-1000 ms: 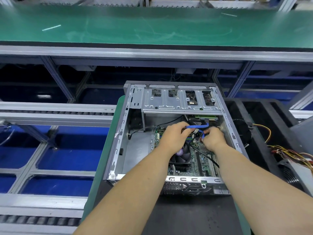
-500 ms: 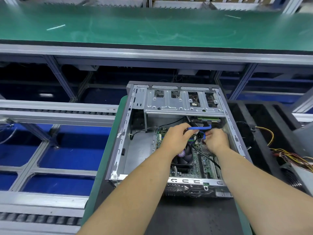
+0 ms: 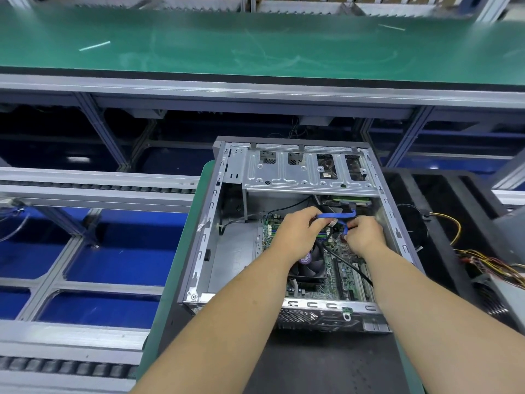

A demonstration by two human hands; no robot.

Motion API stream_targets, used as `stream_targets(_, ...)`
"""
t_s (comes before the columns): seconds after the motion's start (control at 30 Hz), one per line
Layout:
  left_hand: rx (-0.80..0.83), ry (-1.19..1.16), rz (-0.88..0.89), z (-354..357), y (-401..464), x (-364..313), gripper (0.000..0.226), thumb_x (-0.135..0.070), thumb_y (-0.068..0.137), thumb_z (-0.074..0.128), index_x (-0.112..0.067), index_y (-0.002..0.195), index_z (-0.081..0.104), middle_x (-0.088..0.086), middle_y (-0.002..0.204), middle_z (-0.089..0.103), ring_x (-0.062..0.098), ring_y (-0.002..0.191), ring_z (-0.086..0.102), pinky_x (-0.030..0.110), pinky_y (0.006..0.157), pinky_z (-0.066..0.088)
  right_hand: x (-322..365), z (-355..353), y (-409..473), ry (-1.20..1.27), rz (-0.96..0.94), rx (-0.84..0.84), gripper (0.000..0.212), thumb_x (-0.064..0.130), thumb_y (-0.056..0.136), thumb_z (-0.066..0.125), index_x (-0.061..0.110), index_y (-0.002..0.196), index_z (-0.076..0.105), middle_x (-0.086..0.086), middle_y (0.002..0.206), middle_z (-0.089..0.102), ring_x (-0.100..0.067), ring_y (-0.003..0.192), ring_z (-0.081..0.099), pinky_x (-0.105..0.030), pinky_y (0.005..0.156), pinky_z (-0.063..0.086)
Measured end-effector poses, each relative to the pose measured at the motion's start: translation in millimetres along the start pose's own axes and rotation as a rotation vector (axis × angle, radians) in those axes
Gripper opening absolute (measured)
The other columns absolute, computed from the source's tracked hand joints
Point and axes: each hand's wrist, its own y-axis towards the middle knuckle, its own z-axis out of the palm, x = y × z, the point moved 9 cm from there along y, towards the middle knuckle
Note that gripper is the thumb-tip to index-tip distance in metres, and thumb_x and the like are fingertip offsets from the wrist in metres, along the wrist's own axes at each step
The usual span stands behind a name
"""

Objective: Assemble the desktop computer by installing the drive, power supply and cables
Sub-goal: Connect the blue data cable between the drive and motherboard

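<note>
Both of your hands are down inside the open grey metal computer case [image 3: 227, 223], which lies on its side on a dark mat [image 3: 312, 362] at the near edge of the green-trimmed bench. Your left hand [image 3: 298, 234] has its fingers curled round the flat blue data cable [image 3: 336, 215], gripping it where it arcs over the green motherboard [image 3: 341, 277]. Your right hand [image 3: 365, 236] pinches the same cable just beside your left, where the cable bends downward toward the board; what its end meets is hidden by your fingers. Under your left wrist sits the black cooling fan with a purple hub [image 3: 308, 263]. At the case's far end, the silver drive cage [image 3: 306, 174] spans its width. Off the case's right side, a grey power supply with yellow and red wires [image 3: 494, 268] rests in a black foam tray [image 3: 443, 194].
</note>
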Motion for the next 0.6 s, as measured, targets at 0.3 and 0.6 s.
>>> stream_targets(0.3,-0.035,-0.08,0.012,-2.2,1.6,-1.7,0.015,-0.032,0.099,0.059,-0.023,0.104,0.068,-0.009,0.069,0.056,0.007,0.058,0.043,0.026,0.057,0.036,1.0,-0.6,-5.5,0.14,0.047,0.063,0.023,-0.002,0.079,0.077,0.004,0.102,0.073,-0.014,0.089,0.069,-0.03,0.084,0.063,-0.038,0.073,0.052)
stream_targets(0.6,-0.005,-0.092,0.009,2.3,3.2,-2.0,0.018,-0.036,0.098,0.06,-0.024,0.11,0.067,-0.009,0.076,0.061,0.003,0.062,0.047,0.022,0.06,0.039,-4.2,-0.1,-7.0,0.317,0.159,0.069,0.026,-0.02,0.077,0.069,0.003,0.067,0.063,-0.022,0.085,0.068,-0.035,0.08,0.069,-0.05,0.081,0.06)
